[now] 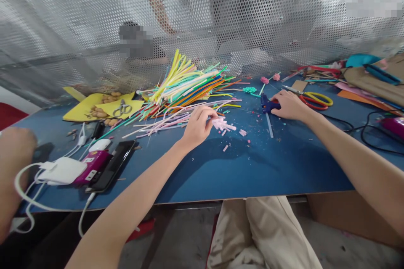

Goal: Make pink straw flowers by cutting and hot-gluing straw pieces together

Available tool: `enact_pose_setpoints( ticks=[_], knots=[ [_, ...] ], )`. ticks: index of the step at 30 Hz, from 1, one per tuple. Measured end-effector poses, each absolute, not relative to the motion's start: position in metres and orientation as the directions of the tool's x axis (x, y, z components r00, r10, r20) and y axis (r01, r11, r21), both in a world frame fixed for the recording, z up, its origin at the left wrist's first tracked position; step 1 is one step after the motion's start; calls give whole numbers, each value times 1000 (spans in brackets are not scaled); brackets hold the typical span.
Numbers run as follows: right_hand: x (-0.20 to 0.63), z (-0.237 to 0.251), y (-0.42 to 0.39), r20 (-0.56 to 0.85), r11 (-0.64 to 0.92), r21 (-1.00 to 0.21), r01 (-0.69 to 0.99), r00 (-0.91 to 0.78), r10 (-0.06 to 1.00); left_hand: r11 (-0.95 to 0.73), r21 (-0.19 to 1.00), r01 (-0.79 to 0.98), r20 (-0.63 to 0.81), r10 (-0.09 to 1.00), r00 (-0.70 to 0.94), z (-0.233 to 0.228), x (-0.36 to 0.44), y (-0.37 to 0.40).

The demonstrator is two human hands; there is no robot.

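Observation:
My left hand (198, 125) pinches a small pale pink piece (221, 124) just above the blue table (240, 168), with pink offcuts (242, 133) scattered beside it. My right hand (288, 105) rests further back, closed around the handle of a blue glue gun (266, 104) lying on the table; a clear glue stick (269, 125) lies in front of it. Behind my left hand spreads a heap of coloured straws (186, 82).
Red-and-yellow scissors (312, 100) and paper sheets lie at right, with black cables (366, 130). At left are yellow foam (85, 107) with small scissors (122, 108), a black phone (112, 164), a white charger (61, 170). Another person's arm (12, 168) shows at far left. A perforated metal screen (221, 17) backs the table.

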State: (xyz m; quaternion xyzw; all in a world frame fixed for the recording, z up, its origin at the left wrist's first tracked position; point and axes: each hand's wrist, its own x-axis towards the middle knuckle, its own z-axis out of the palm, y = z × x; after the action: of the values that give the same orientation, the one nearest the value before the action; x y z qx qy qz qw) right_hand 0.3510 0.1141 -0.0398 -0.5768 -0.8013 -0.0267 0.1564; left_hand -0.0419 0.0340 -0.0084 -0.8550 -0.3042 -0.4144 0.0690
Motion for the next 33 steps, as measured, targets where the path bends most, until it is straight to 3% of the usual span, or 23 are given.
enact_pose_setpoints(
  ticks=[3,7,9,13,19,23,28,33],
  knots=[
    [346,-30,108,403,359,-193,913,-260,877,-832,100,545,779,407,478,-7,-41,32],
    [334,-15,95,574,459,-319,829,-216,790,-834,92,545,740,423,523,-8,-41,31],
    [326,-9,87,594,546,-394,740,-248,765,-829,96,551,735,432,523,-8,-41,31],
    [306,-6,69,522,634,-574,518,-366,771,-831,96,549,714,442,543,-8,-38,29],
    [255,-12,40,298,372,-918,138,-376,877,-815,110,569,623,503,599,-8,-30,26],
    [224,-11,23,241,241,-970,-37,-311,919,-810,123,573,604,520,604,-9,-27,26],
    [211,-14,12,203,215,-977,2,-322,925,-811,120,572,597,520,612,-12,-24,25],
    [210,-17,12,270,292,-956,38,-281,921,-805,129,579,547,545,636,-13,-18,24]
  ],
)
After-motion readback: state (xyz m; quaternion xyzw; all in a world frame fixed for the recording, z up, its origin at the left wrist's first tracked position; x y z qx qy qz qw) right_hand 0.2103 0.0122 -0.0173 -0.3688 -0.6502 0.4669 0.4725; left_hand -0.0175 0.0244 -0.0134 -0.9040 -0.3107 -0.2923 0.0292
